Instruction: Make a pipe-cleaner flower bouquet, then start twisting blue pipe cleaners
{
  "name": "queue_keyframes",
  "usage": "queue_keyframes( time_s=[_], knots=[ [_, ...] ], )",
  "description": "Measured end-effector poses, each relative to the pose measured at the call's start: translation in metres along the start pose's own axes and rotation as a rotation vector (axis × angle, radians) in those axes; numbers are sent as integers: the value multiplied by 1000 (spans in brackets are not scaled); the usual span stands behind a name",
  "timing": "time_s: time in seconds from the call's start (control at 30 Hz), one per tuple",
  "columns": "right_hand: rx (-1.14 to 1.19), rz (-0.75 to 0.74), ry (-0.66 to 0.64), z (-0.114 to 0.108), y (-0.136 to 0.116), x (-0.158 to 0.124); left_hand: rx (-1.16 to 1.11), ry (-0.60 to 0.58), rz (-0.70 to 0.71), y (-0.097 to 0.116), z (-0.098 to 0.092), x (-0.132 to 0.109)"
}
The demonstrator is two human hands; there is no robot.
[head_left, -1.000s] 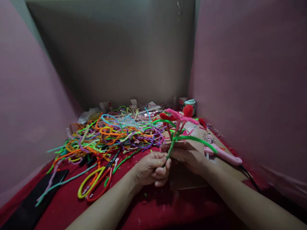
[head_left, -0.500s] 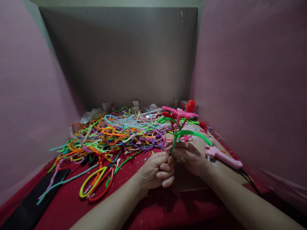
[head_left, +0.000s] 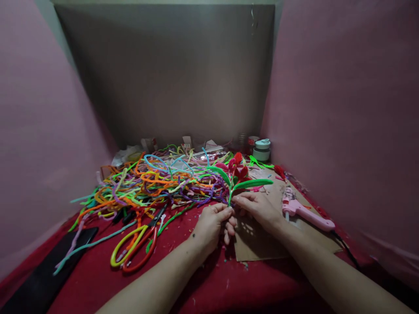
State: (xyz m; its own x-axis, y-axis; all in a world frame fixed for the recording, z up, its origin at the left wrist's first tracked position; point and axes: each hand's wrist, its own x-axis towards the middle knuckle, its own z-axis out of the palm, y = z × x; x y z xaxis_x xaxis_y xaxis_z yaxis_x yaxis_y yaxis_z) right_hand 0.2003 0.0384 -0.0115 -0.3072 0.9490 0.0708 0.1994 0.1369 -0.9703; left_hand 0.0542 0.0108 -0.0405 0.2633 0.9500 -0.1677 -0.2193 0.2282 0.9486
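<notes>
Flower (head_left: 233,179): red and pink blooms (head_left: 241,173), green leaves (head_left: 253,183); held upright near left edge of cardboard (head_left: 258,248).
Left hand (head_left: 211,226): fingers pinched on flower's stem (head_left: 231,197).
Right hand (head_left: 260,212): fingers bent beside stem; cannot tell whether gripping.
Glue gun (head_left: 307,212): pink, lying on cardboard.
Scissors (head_left: 152,224): yellow-and-red-handled, left of cardboard.

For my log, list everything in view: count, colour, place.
flower: one, red, pink and green, in left hand
fuzzy strands: many, multicoloured, heaped left
scissors: one, yellow and red handles, heap's near edge
glue gun: one, pink, on cardboard
cardboard: one, brown, right
lidded jar: one, pale-blue lid, back right
flat object: one, black, front left
small items: several, mixed, back
cloth: one, red, underneath
walls: three, pink sides, grey back
left hand: one, bare, fingers pinching flower
right hand: one, bare, fingers at flower
</notes>
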Motion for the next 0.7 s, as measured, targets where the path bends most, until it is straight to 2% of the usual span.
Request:
queue_keyframes(
  time_s=[0.13, 0.2, 0.33, 0.43, 0.47, 0.53, 0.57, 0.63, 0.7],
  knots=[
    [-7, 41, -88, -6, 5, 3, 32, 5, -21, 4, 0, -1],
    [15, 56, -127, -8, 6, 2, 165, 56, 4, 10, -1, -6],
    [30, 100, -137, -10, 8, 1, 704, 237, 251, 30, -15, -34],
    [48, 114, -122, -10, 10, 1, 1113, 411, 397, 41, -47, -72],
    [53, 117, -115, -10, 10, 2, 1241, 486, 367, 43, -61, -85],
    [65, 129, -102, -8, 10, 2, 1502, 673, 192, 43, -90, -107],
    [72, 139, -97, -8, 9, 2, 1605, 696, 96, 42, -102, -115],
    [77, 150, -97, -7, 8, 3, 1716, 658, -49, 40, -122, -124],
    [63, 143, -105, -8, 8, 2, 1735, 611, -92, 37, -137, -128]
  ],
)
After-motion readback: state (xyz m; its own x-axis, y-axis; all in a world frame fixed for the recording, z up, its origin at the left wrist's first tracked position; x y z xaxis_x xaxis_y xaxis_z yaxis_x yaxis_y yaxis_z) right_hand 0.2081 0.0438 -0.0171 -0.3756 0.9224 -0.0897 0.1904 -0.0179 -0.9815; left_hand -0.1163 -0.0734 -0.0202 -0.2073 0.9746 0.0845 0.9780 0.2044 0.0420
